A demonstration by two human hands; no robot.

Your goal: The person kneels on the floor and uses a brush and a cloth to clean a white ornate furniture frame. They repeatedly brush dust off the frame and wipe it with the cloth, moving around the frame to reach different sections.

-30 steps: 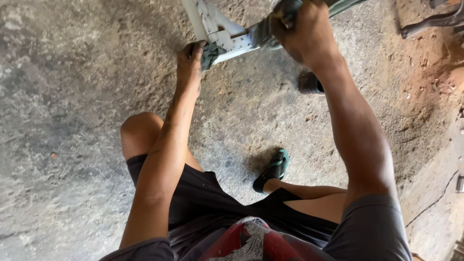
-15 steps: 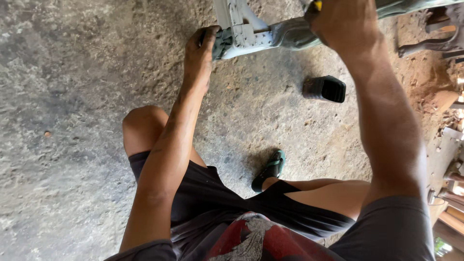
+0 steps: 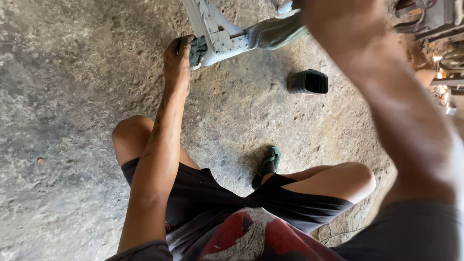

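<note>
I am squatting on a rough concrete floor point(image 3: 67, 121), looking down past my knees. My left hand point(image 3: 178, 60) reaches forward with the arm straight, and its fingers are curled tight around a dark rag point(image 3: 197, 50), pressing it against the lower end of a pale grey metal frame point(image 3: 212, 31). The frame stands tilted near the top edge of the view, with a flat bracket plate just right of the rag. From that plate a dull grey-green tube point(image 3: 278, 31) runs up and to the right.

My right arm point(image 3: 401, 121) crosses the right side of the view, large and blurred. It reaches up towards the tube, but my right hand itself lies past the top edge, so I cannot tell whether it grips anything.

On the floor, just below the tube and well apart from my left hand, lies a black ribbed rubber boot point(image 3: 308, 82) on its side, its open mouth facing right. Between my knees my green sandal point(image 3: 267, 166) rests on the concrete. I wear dark shorts point(image 3: 208, 193) and a red and grey shirt point(image 3: 251, 237). At the upper right corner sit rusty metal parts point(image 3: 435, 19), too blurred to make out.
</note>
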